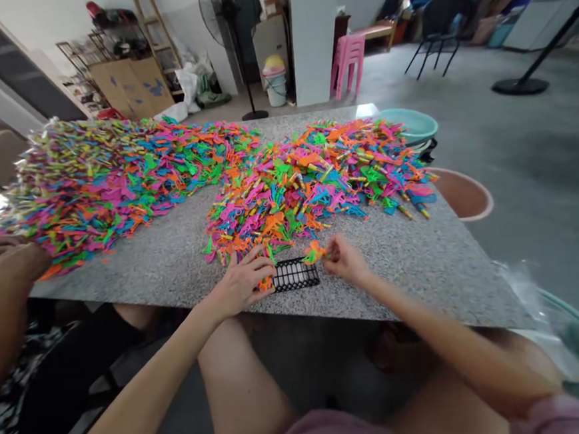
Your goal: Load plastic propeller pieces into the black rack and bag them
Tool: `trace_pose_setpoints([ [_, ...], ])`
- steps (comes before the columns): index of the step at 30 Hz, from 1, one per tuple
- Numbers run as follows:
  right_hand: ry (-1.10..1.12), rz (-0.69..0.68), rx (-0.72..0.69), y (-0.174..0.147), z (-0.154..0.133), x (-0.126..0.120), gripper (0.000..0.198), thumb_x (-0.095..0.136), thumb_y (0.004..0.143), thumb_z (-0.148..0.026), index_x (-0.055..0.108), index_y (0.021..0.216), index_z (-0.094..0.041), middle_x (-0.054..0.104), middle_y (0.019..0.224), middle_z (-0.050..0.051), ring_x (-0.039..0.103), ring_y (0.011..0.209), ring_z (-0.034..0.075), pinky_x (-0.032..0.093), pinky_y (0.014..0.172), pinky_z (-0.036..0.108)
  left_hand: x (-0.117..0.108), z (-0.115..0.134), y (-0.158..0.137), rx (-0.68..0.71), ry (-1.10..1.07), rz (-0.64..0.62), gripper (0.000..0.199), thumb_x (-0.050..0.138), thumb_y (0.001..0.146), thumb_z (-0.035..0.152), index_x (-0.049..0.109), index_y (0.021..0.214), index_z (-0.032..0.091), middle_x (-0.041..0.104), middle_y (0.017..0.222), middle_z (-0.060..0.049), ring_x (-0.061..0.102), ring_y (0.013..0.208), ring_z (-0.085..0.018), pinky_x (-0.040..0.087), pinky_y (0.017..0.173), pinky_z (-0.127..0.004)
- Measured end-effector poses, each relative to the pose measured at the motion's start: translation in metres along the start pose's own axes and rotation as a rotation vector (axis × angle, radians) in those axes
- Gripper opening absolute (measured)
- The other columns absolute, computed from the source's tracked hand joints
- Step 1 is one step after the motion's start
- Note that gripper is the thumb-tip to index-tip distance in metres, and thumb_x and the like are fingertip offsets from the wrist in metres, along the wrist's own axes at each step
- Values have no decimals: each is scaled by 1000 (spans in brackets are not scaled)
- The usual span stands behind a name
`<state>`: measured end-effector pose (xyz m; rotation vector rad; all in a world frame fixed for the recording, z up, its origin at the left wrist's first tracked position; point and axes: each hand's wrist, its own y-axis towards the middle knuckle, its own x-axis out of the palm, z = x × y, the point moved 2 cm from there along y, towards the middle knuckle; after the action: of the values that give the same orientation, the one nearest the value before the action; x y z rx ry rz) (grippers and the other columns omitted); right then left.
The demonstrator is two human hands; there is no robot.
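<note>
A small black plastic rack with rows of slots lies near the table's front edge. My left hand is closed over its left end, with orange plastic pieces showing between the fingers. Above the rack's right end, my right hand pinches a small orange and green plastic toy piece; its exact shape is too blurred to make out. Right behind both hands spreads a heap of bright plastic pieces in pink, orange, green and blue, some with yellow tubes attached.
Another large heap covers the left of the speckled stone table. A co-worker's hands are at its left edge. Beside the table's right side stand a teal basin and a pinkish-brown basin. Clear plastic hangs by the front right corner.
</note>
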<state>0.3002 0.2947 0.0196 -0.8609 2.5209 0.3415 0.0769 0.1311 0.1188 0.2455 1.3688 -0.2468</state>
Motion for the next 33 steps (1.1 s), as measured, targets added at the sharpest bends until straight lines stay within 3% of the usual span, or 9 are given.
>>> trace_pose_setpoints([
  [2,416,-82,142,-19,-17,49,28,60,75,-38,45,92,-23,59,71,-4,61,53,14,51,52,28,-1,1,1,-11,-6,-2,16,60,88,32,59,102,24,64,118,-6,35,137,-34,15,106,-61],
  [4,666,-147,210,-29,-34,90,34,64,72,-46,46,90,-22,60,70,-2,65,59,18,54,56,32,-2,3,1,-18,-8,-1,15,60,88,30,60,102,23,64,118,-6,35,137,-33,16,106,-61],
  [7,725,-129,250,-33,-49,118,36,68,70,-49,51,86,-22,63,74,1,67,63,20,54,54,31,-4,6,2,-35,1,7,21,60,88,29,59,108,24,64,120,-7,35,137,-34,18,106,-60],
  [13,49,2,137,-26,-53,102,11,71,73,-26,63,77,-20,66,65,0,63,61,17,46,60,25,-4,8,2,-89,-8,20,47,59,88,29,46,133,26,59,131,-10,33,139,-36,19,106,-66],
  [22,-473,-123,-72,-17,-70,102,10,72,77,-25,67,82,-18,65,85,8,60,82,20,43,72,26,2,6,-1,-109,-24,45,71,57,88,27,22,150,29,54,137,-11,33,138,-35,15,108,-69],
  [25,-548,-163,-162,-16,-78,106,5,66,80,-18,66,85,-16,65,83,8,58,89,22,43,80,28,-1,9,2,-106,-34,56,66,61,85,32,34,146,30,58,130,-8,33,138,-35,15,110,-66],
  [28,-584,-140,-198,-24,-85,112,8,58,85,-12,64,89,-14,67,87,10,58,93,22,42,86,29,-3,13,5,-104,-17,54,38,63,85,42,60,120,27,62,120,-7,36,135,-36,15,109,-66],
  [30,-585,-137,-199,-29,-85,113,11,54,87,-11,64,91,-14,67,88,10,58,92,21,42,87,29,-1,13,4,-97,3,66,27,59,88,45,64,104,24,64,116,-7,39,134,-36,13,108,-68],
  [33,-509,-206,-255,-28,-76,97,9,60,85,-14,65,92,-17,68,88,8,59,95,21,43,86,28,5,8,0,-82,24,101,28,57,90,46,63,104,23,65,118,-8,39,134,-36,15,107,-67],
])
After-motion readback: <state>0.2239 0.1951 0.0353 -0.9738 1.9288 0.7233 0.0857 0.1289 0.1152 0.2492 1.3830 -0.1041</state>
